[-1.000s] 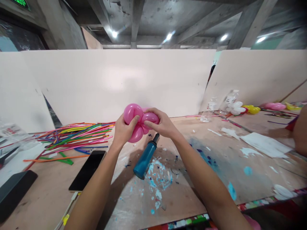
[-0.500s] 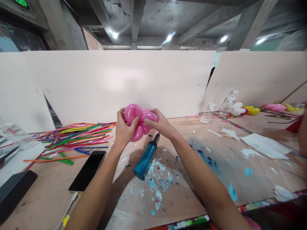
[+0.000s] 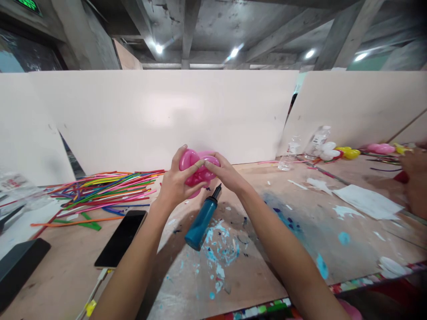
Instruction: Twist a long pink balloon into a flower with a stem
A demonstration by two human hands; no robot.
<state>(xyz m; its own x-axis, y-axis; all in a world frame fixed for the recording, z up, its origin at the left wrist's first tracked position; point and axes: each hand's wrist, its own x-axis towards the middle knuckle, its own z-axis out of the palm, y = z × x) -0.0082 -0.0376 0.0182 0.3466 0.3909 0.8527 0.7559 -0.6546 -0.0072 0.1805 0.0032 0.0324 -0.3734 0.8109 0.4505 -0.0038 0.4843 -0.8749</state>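
Note:
Both of my hands hold a pink twisted balloon (image 3: 191,161) with several bubbles, above the middle of the wooden table (image 3: 260,275). My left hand (image 3: 175,184) wraps it from the left, fingers closed across the front. My right hand (image 3: 224,174) grips it from the right, thumb and fingers pinching the bubbles. Just below the balloon a teal hand pump (image 3: 201,219) lies on the table, its black nozzle pointing up towards my hands.
A pile of long uninflated balloons (image 3: 100,189) in many colours lies at left. A black phone (image 3: 120,238) and a dark case (image 3: 20,266) lie near the left front. Plastic bottles (image 3: 316,142), finished balloons (image 3: 347,152) and white paper (image 3: 367,201) sit at right, by another person's arm (image 3: 415,182).
My left hand has spread further over the front of the balloon, covering more of it, and the balloon sits slightly lower. The other person's arm at right has shifted.

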